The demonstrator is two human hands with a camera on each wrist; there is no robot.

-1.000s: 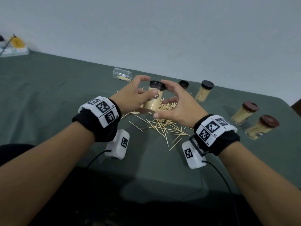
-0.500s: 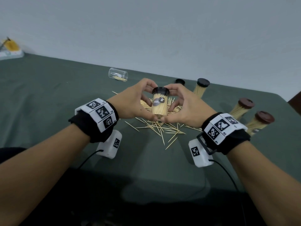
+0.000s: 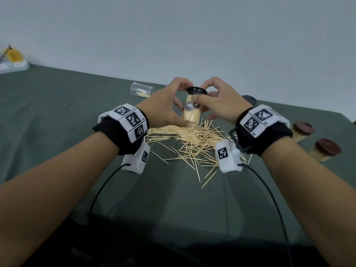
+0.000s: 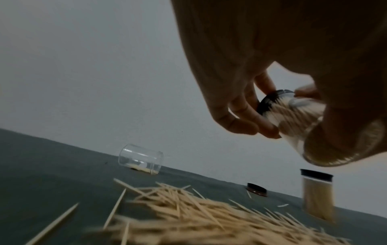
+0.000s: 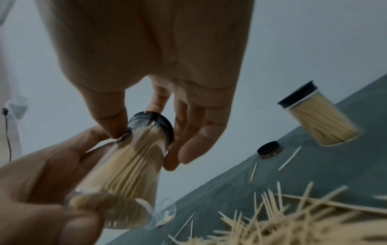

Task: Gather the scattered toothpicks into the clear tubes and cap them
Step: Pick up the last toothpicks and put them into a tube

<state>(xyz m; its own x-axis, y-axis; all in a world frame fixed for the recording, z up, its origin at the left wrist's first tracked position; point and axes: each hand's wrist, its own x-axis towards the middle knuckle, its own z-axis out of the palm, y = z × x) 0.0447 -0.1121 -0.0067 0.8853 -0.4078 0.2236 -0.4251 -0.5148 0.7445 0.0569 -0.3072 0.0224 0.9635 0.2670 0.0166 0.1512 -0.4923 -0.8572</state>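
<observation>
Toothpicks (image 3: 192,139), pale slim wooden sticks, lie in a loose heap on the dark green cloth-covered table (image 3: 57,112), the largest thing here, and the heap sits directly under both hands, so any stick that drops would fall back among the rest. Beyond the heap, 1 empty clear plastic tube (image 3: 142,90) lies on its side with a few sticks inside, probably waiting its turn. At the right edge, 2 filled tubes with brown caps (image 3: 316,140) lean together, and in the left wrist view 1 more filled tube with a black cap (image 4: 317,195) stands upright, set apart as finished work.

Above the heap, the left hand (image 3: 163,110) curls around the lower body of a clear tube packed with toothpicks (image 3: 191,112), holding it roughly upright so nothing spills. The right hand (image 3: 219,106) pinches the round black plastic cap (image 3: 196,90) on that tube between thumb and fingertips (image 5: 113,122), which suits pressing or twisting it; I judge the capping step is underway, though whether the cap is fully seated cannot be told.

Smallest, 1 spare black cap (image 5: 269,149) rests on the cloth behind the heap, likely meant for the empty tube.
</observation>
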